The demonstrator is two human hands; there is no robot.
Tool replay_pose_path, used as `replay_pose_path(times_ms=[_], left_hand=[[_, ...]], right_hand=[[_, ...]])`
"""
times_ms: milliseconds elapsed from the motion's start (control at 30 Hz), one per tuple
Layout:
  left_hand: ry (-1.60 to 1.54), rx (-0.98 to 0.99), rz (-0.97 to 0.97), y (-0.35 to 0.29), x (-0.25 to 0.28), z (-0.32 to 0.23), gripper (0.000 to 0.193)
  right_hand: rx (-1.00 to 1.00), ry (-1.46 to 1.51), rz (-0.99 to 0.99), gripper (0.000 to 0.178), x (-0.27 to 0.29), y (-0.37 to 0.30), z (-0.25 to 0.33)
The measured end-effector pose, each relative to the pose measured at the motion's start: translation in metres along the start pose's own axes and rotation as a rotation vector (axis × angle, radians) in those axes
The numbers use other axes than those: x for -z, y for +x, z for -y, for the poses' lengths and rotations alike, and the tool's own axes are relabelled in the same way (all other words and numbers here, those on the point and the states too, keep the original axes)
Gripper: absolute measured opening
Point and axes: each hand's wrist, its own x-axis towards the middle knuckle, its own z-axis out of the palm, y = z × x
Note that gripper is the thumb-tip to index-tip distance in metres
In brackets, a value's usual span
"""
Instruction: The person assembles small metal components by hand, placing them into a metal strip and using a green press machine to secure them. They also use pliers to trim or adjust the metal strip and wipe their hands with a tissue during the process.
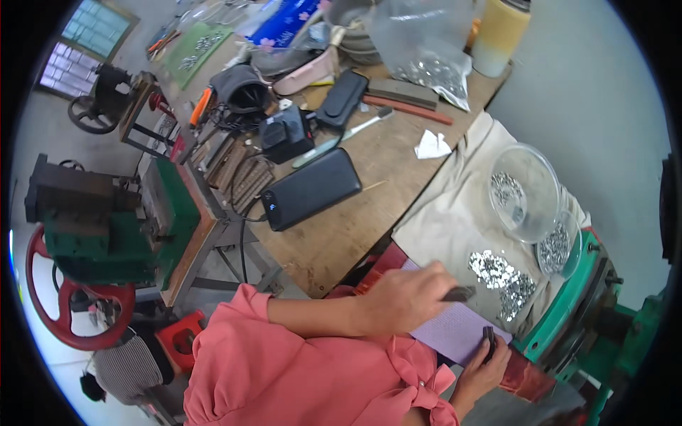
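Observation:
My left hand [408, 298] is closed round a short dark piece [460, 293], which sticks out past the fingers, above a purple textured pad [455, 334]. Lower and to the right, my right hand [486, 366] grips a small black bar-shaped piece [489, 342] at the edge of the pad. The exact kind of either piece cannot be made out. Just beyond the pad, a heap of small shiny metal pieces [494, 271] lies on a pale cloth [440, 227].
A clear plastic tub [538, 165] and a clear container [568, 238] hold more metal pieces. Green machinery [568, 312] stands at right. A black power bank [312, 188] and a toothbrush [364, 126] lie on the wooden table [312, 263]. At lower left, a person [131, 362] is near a red stool [181, 337].

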Motion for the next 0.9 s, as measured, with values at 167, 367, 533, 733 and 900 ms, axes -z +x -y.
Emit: replay_pose_path(times_ms=[167, 367, 533, 733, 900], left_hand=[[0.198, 0.029, -0.583, 0.007, 0.114, 0.019, 0.012], [0.688, 0.423, -0.983, -0.017, 0.291, 0.117, 0.022], [0.975, 0.883, -0.744, -0.034, 0.372, 0.209, 0.038], [1.079, 1.118, -0.439, -0.035, 0.383, 0.261, 0.043], [1.06, 1.186, -0.352, -0.023, 0.375, 0.257, 0.046]], right_hand=[[0.073, -0.013, -0.068, 0.02, -0.004, 0.001, -0.008], [0.052, 0.061, -0.199, 0.029, -0.018, -0.001, -0.017], [0.194, -0.155, -0.419, 0.02, -0.016, 0.001, -0.006], [0.227, -0.106, -0.402, 0.027, -0.004, -0.011, -0.011], [0.303, -0.118, -0.38, 0.026, -0.003, -0.002, 0.001]])
